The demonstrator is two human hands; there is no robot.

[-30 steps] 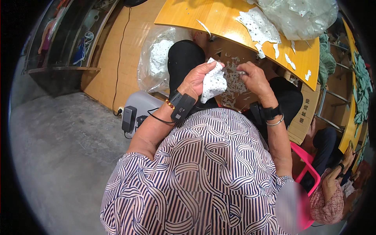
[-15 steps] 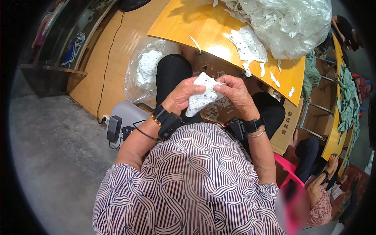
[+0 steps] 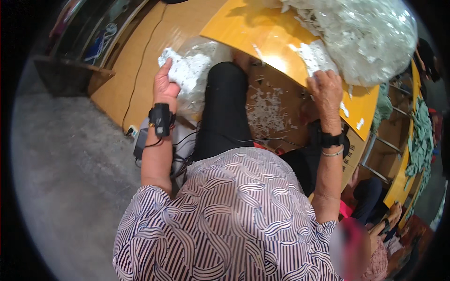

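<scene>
My left hand [image 3: 165, 85] is beside a clear plastic bag [image 3: 206, 48] of white spotted pieces, left of my knee. Its thumb stands apart from the fingers, and a white, dark-spotted cloth piece [image 3: 186, 71] lies against the fingertips, over the bag. At the edge of the yellow table [image 3: 243, 29], my right hand [image 3: 326, 91] has its fingers curled onto another white spotted cloth piece [image 3: 318, 55]. The fingertips are partly hidden.
A big clear bag [image 3: 375, 42] of white scraps stands on the table. Narrow offcuts [image 3: 269, 112] litter the ground between my legs. A thin cable [image 3: 234, 139] crosses my lap. Green cloth [image 3: 419, 145] lies on another table at the right, near a seated person.
Both hands were together over my lap, holding a spotted cloth piece. My left hand has moved left to the bag with it; my right hand has reached forward onto the table's cloth.
</scene>
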